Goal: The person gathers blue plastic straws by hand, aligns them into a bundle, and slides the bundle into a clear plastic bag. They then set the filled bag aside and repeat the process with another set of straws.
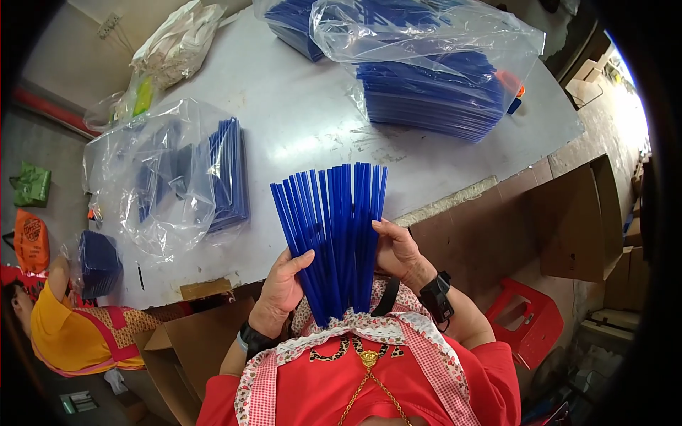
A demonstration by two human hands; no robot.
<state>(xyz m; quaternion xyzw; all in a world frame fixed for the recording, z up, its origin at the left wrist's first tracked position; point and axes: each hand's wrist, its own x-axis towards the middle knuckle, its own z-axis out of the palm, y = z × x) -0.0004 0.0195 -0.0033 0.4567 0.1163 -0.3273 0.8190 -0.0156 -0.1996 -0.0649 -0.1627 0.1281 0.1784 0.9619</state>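
Note:
A fanned bundle of long, narrow, glossy blue plastic strips (339, 234) stands in front of my chest, spread wider at the top than at the bottom. My left hand (281, 290) grips its left side, thumb lying over the front. On the opposite side my right hand (399, 250) is closed on the bundle's right edge with the thumb up. Fingers behind the strips are hidden. The lower ends reach down to my flowered apron (433, 348).
On the grey table (284, 135) lie a clear plastic bag (153, 188) of blue strips and a larger bagged stack (433, 99). Cardboard boxes (579, 220), (202, 348) flank me; a red plastic stool (526, 323) stands right. A person in yellow (78, 334) is at left.

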